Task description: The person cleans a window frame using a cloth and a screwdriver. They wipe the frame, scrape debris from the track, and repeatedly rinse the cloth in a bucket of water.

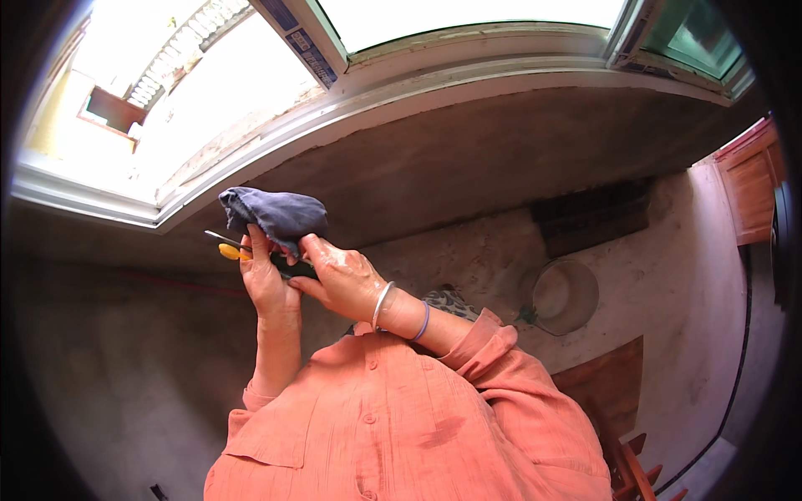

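Note:
A bunched blue-grey cloth (280, 215) is raised in front of my chest, just below the window sill. My left hand (271, 288) is closed beneath it, gripping a small tool with a yellow part (230, 251) and a thin metallic tip that stick out to the left. My right hand (344, 275) looks wet or soapy; its fingers are closed on the cloth's lower edge. Between both palms shows a dark handle-like piece (294, 267), which may belong to the same tool. The fingers hide much of it, so its exact kind is unclear.
Ahead runs a white window frame (401, 79), with an opened glass pane (693, 37) at the right. On the floor at right stand a round bucket (591, 292) and a dark slab (593, 219). A brown board (614, 380) and reddish wooden furniture (639, 468) lie nearer.

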A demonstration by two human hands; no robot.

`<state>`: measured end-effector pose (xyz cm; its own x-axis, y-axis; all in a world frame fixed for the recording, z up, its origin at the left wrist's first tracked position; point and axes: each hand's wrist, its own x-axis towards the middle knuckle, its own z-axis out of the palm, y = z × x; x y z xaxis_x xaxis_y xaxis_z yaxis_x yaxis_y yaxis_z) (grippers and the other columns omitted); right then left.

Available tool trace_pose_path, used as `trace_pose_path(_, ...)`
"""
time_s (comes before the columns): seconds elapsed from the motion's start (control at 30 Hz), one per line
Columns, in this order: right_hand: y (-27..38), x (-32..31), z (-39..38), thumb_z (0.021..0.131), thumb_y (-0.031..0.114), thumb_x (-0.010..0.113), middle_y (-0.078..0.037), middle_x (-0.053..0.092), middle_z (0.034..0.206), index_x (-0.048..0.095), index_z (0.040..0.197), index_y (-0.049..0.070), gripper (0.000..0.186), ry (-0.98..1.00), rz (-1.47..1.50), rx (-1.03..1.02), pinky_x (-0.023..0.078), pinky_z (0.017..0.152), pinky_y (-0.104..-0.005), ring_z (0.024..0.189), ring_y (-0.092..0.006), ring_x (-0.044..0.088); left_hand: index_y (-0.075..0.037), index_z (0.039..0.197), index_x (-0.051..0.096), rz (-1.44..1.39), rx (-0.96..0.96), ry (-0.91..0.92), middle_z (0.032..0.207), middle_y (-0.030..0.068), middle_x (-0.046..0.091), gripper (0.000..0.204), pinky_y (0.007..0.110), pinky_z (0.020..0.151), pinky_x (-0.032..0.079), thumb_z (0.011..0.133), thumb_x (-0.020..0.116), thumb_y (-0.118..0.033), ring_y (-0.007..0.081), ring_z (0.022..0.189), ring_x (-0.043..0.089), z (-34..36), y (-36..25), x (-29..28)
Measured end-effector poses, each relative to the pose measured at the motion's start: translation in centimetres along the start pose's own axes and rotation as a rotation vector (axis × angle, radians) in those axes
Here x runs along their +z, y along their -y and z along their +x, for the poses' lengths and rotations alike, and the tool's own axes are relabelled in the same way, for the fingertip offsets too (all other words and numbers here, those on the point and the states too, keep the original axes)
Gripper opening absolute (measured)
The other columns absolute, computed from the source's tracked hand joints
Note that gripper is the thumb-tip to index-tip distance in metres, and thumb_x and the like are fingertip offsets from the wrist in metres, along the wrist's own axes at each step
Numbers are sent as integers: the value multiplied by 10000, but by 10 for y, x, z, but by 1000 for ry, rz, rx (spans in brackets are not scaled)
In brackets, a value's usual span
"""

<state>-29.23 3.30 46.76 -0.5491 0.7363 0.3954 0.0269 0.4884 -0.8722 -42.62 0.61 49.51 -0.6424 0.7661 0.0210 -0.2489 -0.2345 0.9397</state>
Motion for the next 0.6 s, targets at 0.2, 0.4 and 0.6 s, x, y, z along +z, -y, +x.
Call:
trace_pose_path(0.2, 17, -13, -7, 918, 242, 661, -217, 669, 928, 488, 1165, 31, 368, -67, -29, 123, 530, 654, -477, 807, -428, 654, -14, 940, 600, -115, -82, -76, 763, 69, 602, 441, 293, 611, 459, 1023, 504, -437, 152, 654, 536, -14, 0, 16)
trace_pose_path(0.4, 24, -29, -8, 942, 286, 609, -167, 665, 897, 535, 1058, 54, 269, 64, -317, -4, 537, 579, -452, 722, -369, 676, -18, 1036, 572, -356, -229, -288, 903, 114, 664, 461, 375, 718, 543, 1021, 471, -467, 240, 783, 641, 1, 9, 2)
trace_pose_path(0.6, 10, -72, -36, 1008, 117, 520, -56, 638, 823, 500, 1056, 45, 89, 269, 433, 355, 509, 599, -291, 676, -136, 629, -35, 1051, 497, -486, -43, -236, 957, 171, 657, 419, 371, 674, 584, 1022, 464, -452, 275, 821, 678, 19, -3, -51)
